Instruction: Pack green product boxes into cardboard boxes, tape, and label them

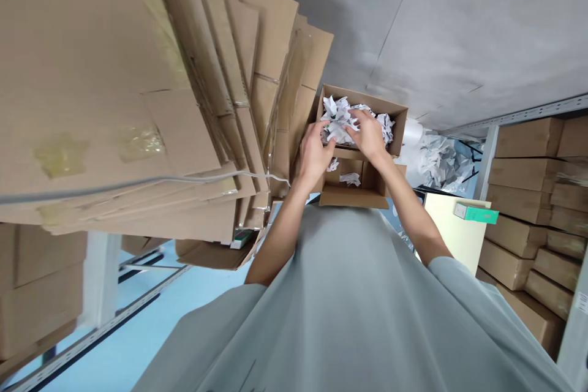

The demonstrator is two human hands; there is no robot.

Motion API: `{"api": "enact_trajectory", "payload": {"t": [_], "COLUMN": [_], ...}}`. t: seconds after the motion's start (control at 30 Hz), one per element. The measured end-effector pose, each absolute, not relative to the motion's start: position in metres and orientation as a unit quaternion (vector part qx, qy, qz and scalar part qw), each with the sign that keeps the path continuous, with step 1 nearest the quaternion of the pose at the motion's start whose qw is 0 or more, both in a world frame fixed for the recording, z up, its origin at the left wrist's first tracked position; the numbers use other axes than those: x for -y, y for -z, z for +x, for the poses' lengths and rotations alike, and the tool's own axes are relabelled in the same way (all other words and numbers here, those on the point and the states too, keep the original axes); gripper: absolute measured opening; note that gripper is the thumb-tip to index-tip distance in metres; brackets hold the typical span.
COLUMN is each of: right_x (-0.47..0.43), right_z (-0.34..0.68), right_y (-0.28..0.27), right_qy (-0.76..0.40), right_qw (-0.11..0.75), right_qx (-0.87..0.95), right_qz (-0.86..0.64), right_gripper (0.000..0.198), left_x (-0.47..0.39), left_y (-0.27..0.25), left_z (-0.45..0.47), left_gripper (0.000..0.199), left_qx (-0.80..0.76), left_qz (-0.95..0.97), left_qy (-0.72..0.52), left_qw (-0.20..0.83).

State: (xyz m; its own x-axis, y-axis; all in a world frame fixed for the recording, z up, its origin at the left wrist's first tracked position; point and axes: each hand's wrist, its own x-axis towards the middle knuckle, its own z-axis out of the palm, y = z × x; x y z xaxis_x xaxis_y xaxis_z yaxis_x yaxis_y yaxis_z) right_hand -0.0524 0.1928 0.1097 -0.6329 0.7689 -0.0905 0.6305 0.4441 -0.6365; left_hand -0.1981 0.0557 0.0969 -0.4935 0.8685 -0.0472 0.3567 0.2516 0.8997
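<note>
Your shirt (349, 294) is matt cloth; before you, the crumpled paper (337, 119) looks rough, its box (400, 128) matt cardboard (tape (144, 142) on the flattened cartons (92, 73) looks glossy).

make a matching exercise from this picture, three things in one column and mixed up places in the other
1. Crumpled white paper by the right hand
2. Small rectangular green-and-white box
3. Long thin grey cable

A. Across the flattened brown cardboard
B. Inside the open brown cardboard box
C. At the edge of the pale yellow board

Pairs: 1-B, 2-C, 3-A
</note>
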Motion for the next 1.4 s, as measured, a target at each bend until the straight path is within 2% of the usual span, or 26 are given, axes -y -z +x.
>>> {"api": "enact_trajectory", "payload": {"t": [0.17,0.3,0.37,0.47,0.6,0.7,0.9,1.07,1.4], "right_x": [-0.219,-0.221,-0.220,-0.216,-0.193,-0.164,-0.122,-0.113,-0.090], "right_z": [-0.120,-0.140,-0.135,-0.108,-0.050,-0.010,0.028,0.043,0.064], "right_y": [-0.093,-0.087,-0.088,-0.096,-0.119,-0.133,-0.130,-0.122,-0.146], "right_qy": [-0.274,-0.262,-0.270,-0.305,-0.396,-0.460,-0.549,-0.552,-0.483], "right_qw": [-0.004,-0.066,-0.045,0.058,0.221,0.275,0.319,0.328,0.296], "right_qx": [0.855,0.844,0.838,0.821,0.763,0.710,0.623,0.628,0.719], "right_qz": [-0.441,-0.464,-0.473,-0.479,-0.462,-0.457,-0.458,-0.440,-0.402], "right_gripper": [0.053,0.037,0.031,0.029,0.040,0.048,0.057,0.059,0.054], "left_x": [-0.075,-0.060,-0.050,-0.040,-0.035,-0.037,-0.047,-0.049,-0.040], "left_y": [-0.083,-0.083,-0.085,-0.092,-0.105,-0.114,-0.112,-0.107,-0.110], "left_z": [-0.201,-0.199,-0.198,-0.196,-0.187,-0.173,-0.142,-0.130,-0.118], "left_gripper": [0.052,0.052,0.049,0.050,0.071,0.082,0.089,0.095,0.067], "left_qx": [-0.745,-0.744,-0.742,-0.734,-0.683,-0.615,-0.553,-0.546,-0.558], "left_qz": [0.416,0.409,0.396,0.375,0.360,0.369,0.390,0.390,0.378], "left_qy": [-0.445,-0.449,-0.461,-0.489,-0.543,-0.567,-0.554,-0.537,-0.551], "left_qw": [0.271,0.278,0.281,0.286,0.330,0.404,0.484,0.512,0.493]}}
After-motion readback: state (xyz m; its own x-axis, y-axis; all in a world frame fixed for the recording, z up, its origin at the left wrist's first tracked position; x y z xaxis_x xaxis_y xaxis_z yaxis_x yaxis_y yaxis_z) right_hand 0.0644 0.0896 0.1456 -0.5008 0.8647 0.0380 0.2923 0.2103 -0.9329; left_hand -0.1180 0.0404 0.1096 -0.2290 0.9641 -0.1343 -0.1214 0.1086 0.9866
